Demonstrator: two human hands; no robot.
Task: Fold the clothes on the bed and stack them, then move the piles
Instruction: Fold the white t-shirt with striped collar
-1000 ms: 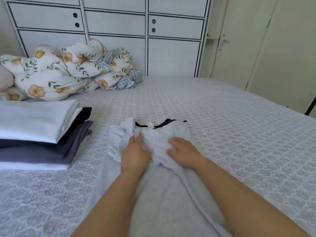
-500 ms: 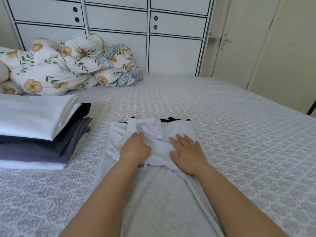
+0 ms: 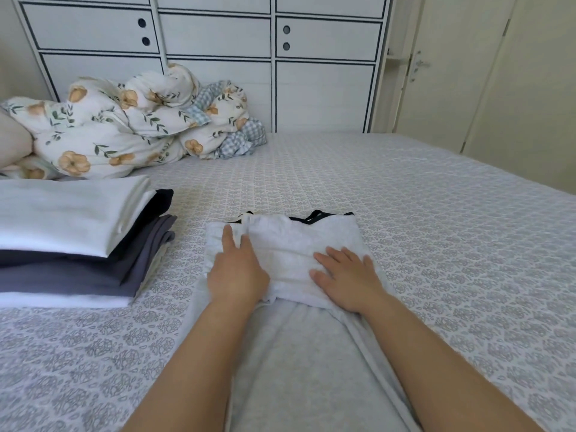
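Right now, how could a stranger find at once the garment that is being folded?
Look at the patterned bed. Right of the folded pile, both hands press one garment flat. Only it is white with black straps at its far edge.

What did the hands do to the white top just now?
The left hand let go of the bunched cloth and flattened out; the right hand spread flat too. The white top went from crumpled to smooth. The folded pile stayed put.

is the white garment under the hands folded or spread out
Partly folded: the white garment is doubled over at its top, while its lower part lies spread toward the camera.
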